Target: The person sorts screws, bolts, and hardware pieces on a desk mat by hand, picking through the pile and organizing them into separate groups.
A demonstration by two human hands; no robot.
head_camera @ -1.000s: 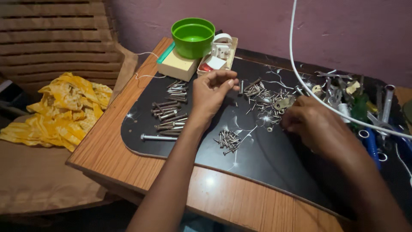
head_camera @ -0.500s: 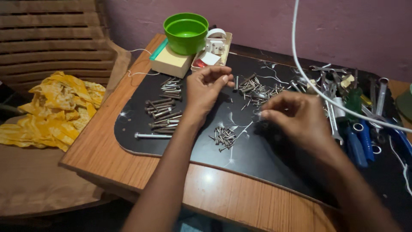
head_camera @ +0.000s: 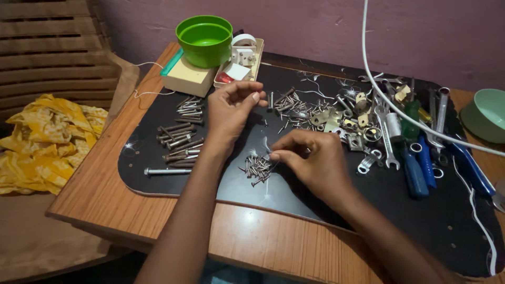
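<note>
The right hand (head_camera: 310,163) is being held low over the black mat (head_camera: 326,194) at the centre of the frame, its thumb and forefinger pinched together at the edge of a small heap of short screws (head_camera: 256,169); whether a screw is being gripped between them cannot be told. The left hand (head_camera: 227,113) is being held just above and left of centre, its fingers curled and its thumb and fingertips brought close together, though nothing can be made out between them. The small heap is lying on the mat between the two hands, just left of the right hand's fingertips.

A group of longer bolts (head_camera: 179,139) is being kept to the left of the left hand, with one long bolt (head_camera: 167,171) lying apart below them. A larger scatter of mixed screws and small metal brackets (head_camera: 315,113) is spread to the upper right of the hands. Further right, spanners and blue-handled screwdrivers (head_camera: 415,171) are lying side by side on the mat.

The mat is being carried by a wooden tabletop (head_camera: 263,242). At the upper left of the tabletop a green bowl (head_camera: 204,32) is resting on a pale box (head_camera: 188,78). A white cable (head_camera: 389,100) is hanging across the right side of the frame, and a pale green bowl (head_camera: 489,113) is sitting at the right edge. A yellow cloth (head_camera: 39,142) is lying at the left of the frame, off the tabletop.
</note>
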